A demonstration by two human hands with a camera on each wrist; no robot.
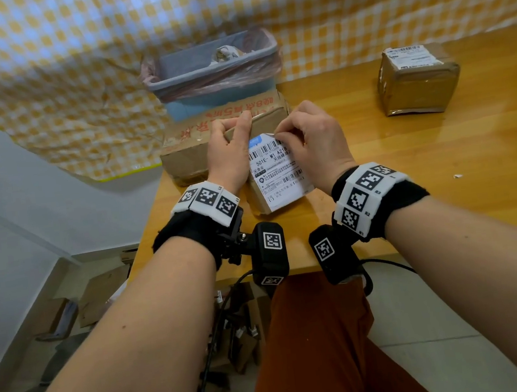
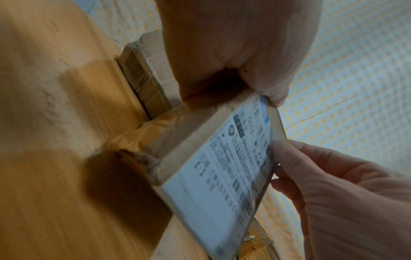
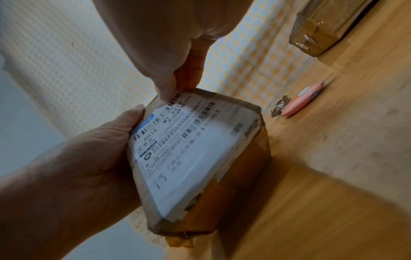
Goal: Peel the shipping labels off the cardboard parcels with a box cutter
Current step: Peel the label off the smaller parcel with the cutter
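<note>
Left hand [image 1: 229, 152] grips the far-left edge of the small brown cardboard parcel [image 3: 242, 168], thumb on the top face, fingers curled round the side. Right hand [image 1: 315, 139] pinches the far corner of the white printed shipping label [image 1: 278, 169], thumb and forefinger closed on its lifted edge; label otherwise flat on the parcel top. Parcel sits tilted at the near edge of the yellow wooden table [image 1: 439, 156], propped by both hands.

Just behind it: larger flat cardboard box with red print [image 1: 210, 127], touching or nearly touching the parcel, can't tell which. Right of the parcel, on the table: pink box cutter [image 3: 300, 102], unheld, next to a crumpled paper scrap [image 3: 279, 105]. Farther right: taped brown cube parcel with its own label [image 1: 416, 79], well apart. At the back: blue plastic bin lined with a pink bag [image 1: 214, 72], crumpled paper inside, against yellow-checked cloth [image 1: 73, 55].
</note>
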